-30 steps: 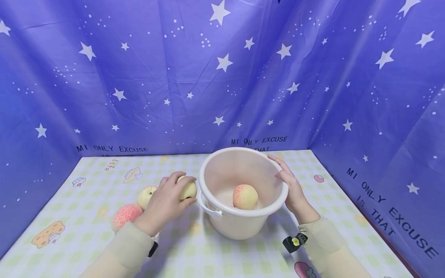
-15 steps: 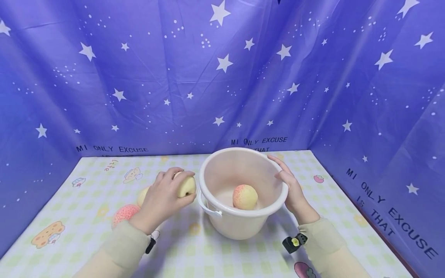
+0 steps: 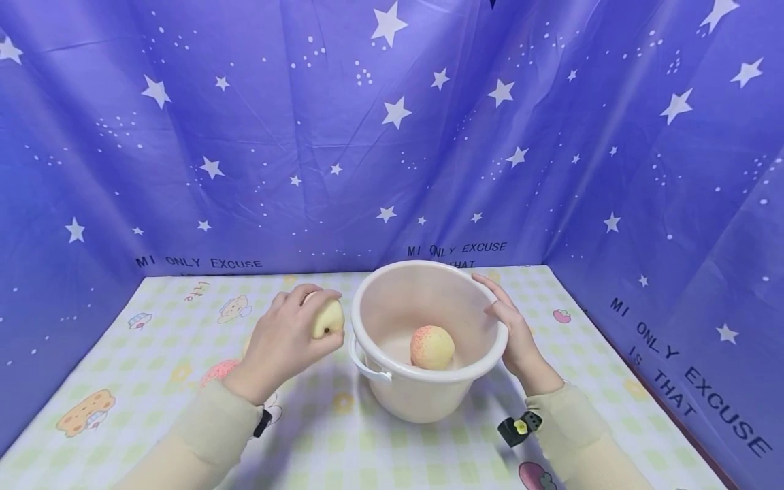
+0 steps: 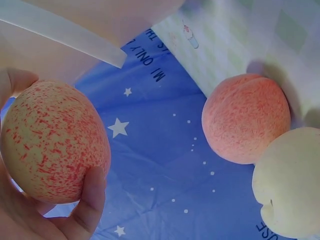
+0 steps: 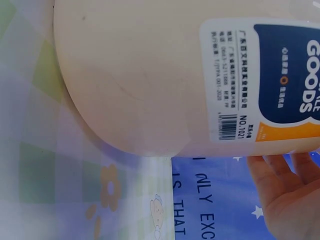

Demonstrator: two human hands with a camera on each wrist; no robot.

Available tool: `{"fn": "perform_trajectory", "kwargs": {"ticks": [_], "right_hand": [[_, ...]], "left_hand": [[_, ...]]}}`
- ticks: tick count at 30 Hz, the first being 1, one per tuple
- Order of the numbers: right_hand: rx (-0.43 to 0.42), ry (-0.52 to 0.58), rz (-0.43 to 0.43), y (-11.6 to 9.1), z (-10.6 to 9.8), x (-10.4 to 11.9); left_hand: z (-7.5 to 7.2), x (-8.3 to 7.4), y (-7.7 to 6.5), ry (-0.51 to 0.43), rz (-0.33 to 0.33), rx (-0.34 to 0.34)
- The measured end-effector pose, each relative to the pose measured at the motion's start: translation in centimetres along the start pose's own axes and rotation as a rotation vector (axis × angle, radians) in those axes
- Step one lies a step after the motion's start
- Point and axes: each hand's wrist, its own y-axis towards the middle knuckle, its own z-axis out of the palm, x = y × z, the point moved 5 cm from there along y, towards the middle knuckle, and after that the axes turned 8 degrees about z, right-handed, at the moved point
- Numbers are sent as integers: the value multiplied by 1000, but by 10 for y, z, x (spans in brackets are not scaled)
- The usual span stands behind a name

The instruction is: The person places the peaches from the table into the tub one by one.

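In the head view my left hand (image 3: 278, 344) grips a pale yellow peach (image 3: 329, 318) with its thumb and fingers, just left of the bucket's rim. Red speckles cover one side of that peach in the left wrist view. My right hand (image 3: 519, 337) holds the far right rim of a cream plastic bucket (image 3: 416, 401), thumb over the edge. A yellow peach with a reddish side (image 3: 432, 348) lies inside, at the bottom. Beneath my left forearm a pink peach (image 3: 219, 371) partly shows; the left wrist view has it touching a pale peach (image 4: 290, 185).
The bucket's white handle (image 3: 370, 371) hangs down at its left front. A checked cloth (image 3: 343, 449) with printed cartoons covers the table. Blue curtains (image 3: 294, 136) with white stars stand behind it and at both sides. A label (image 5: 260, 85) is stuck on the bucket's wall.
My left hand has risen slightly and shifted a little left, and the peach in it has turned. My forearm now covers more of the two peaches behind it. My right hand and the bucket stay put.
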Motion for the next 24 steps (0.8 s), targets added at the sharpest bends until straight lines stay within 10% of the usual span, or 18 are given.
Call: {"fn": "perform_trajectory", "kwargs": {"ticks": [24], "right_hand": [[0, 3, 2, 0, 0, 0]], "left_hand": [[-6, -5, 13, 13, 15, 10]]}}
